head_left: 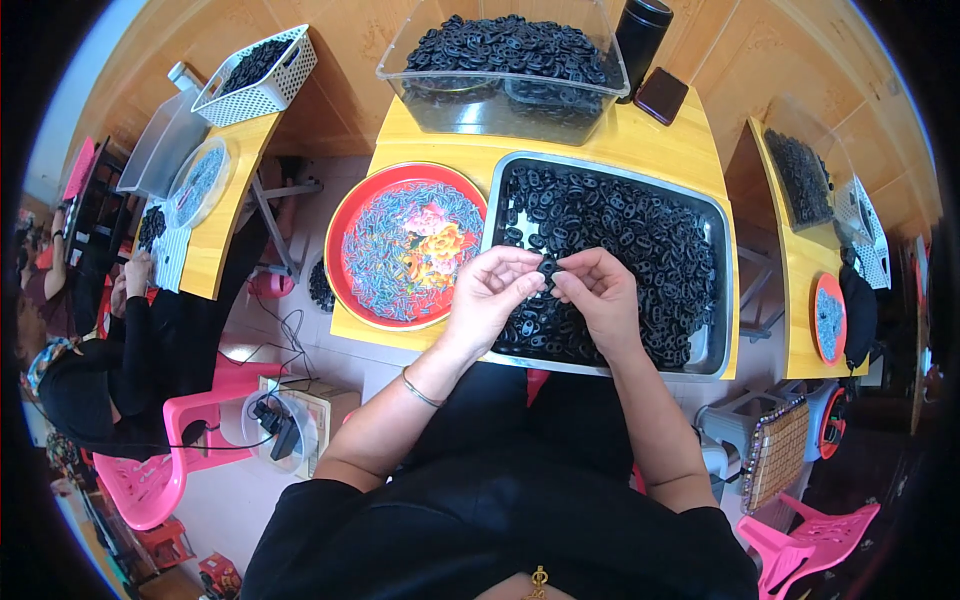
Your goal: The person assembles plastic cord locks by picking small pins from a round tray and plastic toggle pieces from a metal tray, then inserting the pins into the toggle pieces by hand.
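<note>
Both hands, left hand (492, 290) and right hand (598, 292), pinch one small black ring (547, 268) above the metal tray (722, 300); steady, aligned fingertips serve best.

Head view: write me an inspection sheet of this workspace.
Surface: yellow table, crowded.
Job's things: small black part pinched between left hand and right hand; metal tray of like parts beneath.
Clutter: red plate of thin coloured pieces, clear bin of black parts, black cylinder.
Fingers: both hands' fingertips closed on the part.
Cables: black cable on the floor.
Surroundings: another person at a neighbouring table, pink chairs.
</note>
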A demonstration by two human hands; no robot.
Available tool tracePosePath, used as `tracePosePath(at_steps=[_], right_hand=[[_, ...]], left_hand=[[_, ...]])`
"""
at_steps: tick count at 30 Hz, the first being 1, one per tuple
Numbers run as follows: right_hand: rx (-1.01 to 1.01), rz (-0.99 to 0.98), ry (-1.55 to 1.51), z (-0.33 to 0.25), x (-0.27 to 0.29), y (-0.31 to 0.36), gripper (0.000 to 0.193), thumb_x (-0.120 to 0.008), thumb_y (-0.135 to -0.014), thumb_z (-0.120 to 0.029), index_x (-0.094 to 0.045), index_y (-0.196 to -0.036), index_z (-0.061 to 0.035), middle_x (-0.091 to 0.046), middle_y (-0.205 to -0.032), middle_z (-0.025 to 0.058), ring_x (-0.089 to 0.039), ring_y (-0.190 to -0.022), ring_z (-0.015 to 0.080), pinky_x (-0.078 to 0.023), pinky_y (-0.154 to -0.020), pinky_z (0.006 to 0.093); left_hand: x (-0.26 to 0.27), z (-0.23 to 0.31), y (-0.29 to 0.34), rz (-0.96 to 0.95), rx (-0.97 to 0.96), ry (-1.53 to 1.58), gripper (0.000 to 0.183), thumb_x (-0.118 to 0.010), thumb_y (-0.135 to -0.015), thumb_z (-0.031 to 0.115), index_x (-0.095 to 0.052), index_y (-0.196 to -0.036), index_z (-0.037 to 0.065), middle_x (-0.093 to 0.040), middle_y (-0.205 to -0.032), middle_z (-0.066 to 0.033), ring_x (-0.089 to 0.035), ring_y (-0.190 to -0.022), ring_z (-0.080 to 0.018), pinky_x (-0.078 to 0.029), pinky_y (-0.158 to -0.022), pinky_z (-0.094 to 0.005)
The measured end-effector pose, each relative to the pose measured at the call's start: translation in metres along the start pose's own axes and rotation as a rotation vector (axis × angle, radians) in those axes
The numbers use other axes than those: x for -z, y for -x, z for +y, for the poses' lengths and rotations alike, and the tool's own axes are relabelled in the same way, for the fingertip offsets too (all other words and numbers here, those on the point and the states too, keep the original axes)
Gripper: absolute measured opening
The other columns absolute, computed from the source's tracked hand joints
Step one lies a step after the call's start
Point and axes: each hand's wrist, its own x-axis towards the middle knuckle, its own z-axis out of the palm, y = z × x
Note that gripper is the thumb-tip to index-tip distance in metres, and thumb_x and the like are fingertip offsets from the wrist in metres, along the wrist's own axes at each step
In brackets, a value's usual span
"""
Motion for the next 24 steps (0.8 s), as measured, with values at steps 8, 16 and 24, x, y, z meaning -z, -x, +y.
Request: tracePosePath(at_steps=[8, 16, 24], right_hand=[[0.005, -0.003, 0.01, 0.0025, 0.0009, -0.0008, 0.011, -0.062, -0.078, -0.002, -0.056, -0.088, -0.0012, -0.06, -0.077, 0.004, -0.058, -0.067, 0.008, -0.047, -0.059, 0.0195], [-0.013, -0.003, 0.077, 0.0004, 0.0019, -0.0011, 0.01, -0.062, -0.078, -0.003, -0.056, -0.085, -0.0009, -0.059, -0.075, 0.0037, -0.057, -0.065, 0.0077, -0.047, -0.058, 0.0198], [-0.036, -0.009, 0.063, -0.0002, 0.0022, -0.0001, 0.011, -0.063, -0.077, -0.003, -0.056, -0.085, -0.001, -0.059, -0.074, 0.0036, -0.057, -0.064, 0.0077, -0.046, -0.058, 0.0198]], left_hand=[[-0.006, -0.0021, 0.0012, 0.052, -0.018, -0.025, 0.016, -0.06, -0.08, -0.001, -0.055, -0.096, 0.0, -0.059, -0.086, -0.0052, -0.058, -0.079, -0.009, -0.048, -0.072, -0.0216], [-0.0033, -0.0021, 0.0022, 0.02, -0.003, -0.033, 0.015, -0.059, -0.08, -0.002, -0.054, -0.094, 0.001, -0.058, -0.087, -0.0041, -0.056, -0.082, -0.0079, -0.046, -0.075, -0.0211], [-0.0038, 0.0025, 0.0026, 0.012, 0.023, -0.026, 0.015, -0.059, -0.079, -0.003, -0.056, -0.094, 0.001, -0.059, -0.083, -0.0041, -0.057, -0.077, -0.0074, -0.047, -0.071, -0.0205]])
